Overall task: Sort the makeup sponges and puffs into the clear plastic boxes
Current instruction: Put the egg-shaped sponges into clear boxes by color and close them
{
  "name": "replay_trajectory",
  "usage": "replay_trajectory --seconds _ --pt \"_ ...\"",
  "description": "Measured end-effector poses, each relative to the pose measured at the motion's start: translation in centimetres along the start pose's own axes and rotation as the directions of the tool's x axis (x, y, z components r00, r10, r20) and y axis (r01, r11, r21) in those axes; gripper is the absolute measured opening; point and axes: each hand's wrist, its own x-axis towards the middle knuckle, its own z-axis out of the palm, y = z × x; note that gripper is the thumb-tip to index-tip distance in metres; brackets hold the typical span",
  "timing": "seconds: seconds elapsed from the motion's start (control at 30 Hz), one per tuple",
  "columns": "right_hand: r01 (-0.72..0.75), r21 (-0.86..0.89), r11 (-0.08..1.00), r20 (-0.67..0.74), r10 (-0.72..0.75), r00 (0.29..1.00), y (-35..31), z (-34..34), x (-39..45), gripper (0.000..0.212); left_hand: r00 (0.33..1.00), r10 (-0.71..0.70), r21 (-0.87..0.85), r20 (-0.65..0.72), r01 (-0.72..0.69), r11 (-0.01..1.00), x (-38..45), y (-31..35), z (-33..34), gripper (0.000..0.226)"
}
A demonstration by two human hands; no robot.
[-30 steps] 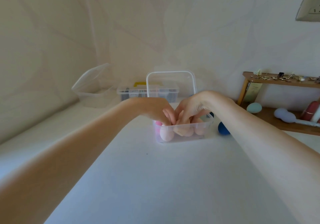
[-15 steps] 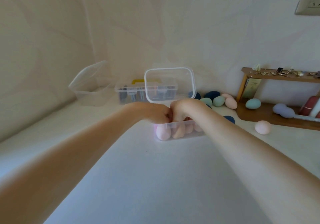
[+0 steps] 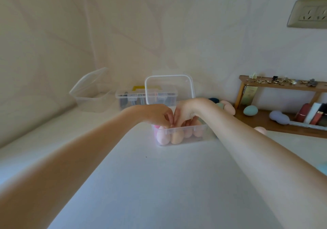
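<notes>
Under both hands (image 3: pixel 174 117), pink sponges (image 3: pixel 169 136) fill the clear box (image 3: pixel 201 128).

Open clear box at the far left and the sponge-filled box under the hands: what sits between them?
In the head view, a shut clear case with a yellow handle sits between the empty open box and the sponge box.

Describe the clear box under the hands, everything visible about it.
The box is small, rectangular, of clear plastic, standing on the white table. Its hinged lid stands open and upright behind. Through the front wall show egg-shaped sponges in pale pink and peach, with one brighter pink at the left end. The left hand and right hand reach in over the front rim, fingers down among the sponges.
</notes>
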Motion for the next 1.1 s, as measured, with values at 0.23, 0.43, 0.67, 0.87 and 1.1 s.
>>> replay_trajectory --seconds 0.23,0.43,0.67,0.87,1.1 --pt "0.143 0.293 0.945 -0.100 -0.118 0.988 1.8 -0.6 -3.4 0.017 0.970 0.035 -0.187 -0.240 -0.081 0.979 -0.2 1.1 -1.1 0.017" --pt "0.128 0.409 0.903 -0.444 0.074 0.893 7.3 -3.0 -6.2 0.017 0.960 0.076 -0.172 -0.271 -0.125 0.977 1.5 3.7 -0.4 0.017" --pt "-0.369 -0.193 0.909 -0.358 0.285 0.889 14.0 -0.3 -6.4 0.042 0.950 0.097 -0.158 -0.295 -0.149 0.976 3.5 6.4 1.0 0.021" --pt "-0.434 -0.034 0.900 -0.391 0.388 0.834 17.0 2.0 -5.3 0.033 0.940 0.111 -0.169 -0.322 -0.172 0.970 4.9 7.3 1.7 0.017" --pt "0.380 0.647 0.661 -0.558 0.070 0.827 9.0 -1.4 -6.8 0.031 0.974 -0.002 -0.105 -0.226 -0.022 0.994 3.3 4.3 0.5 0.022"
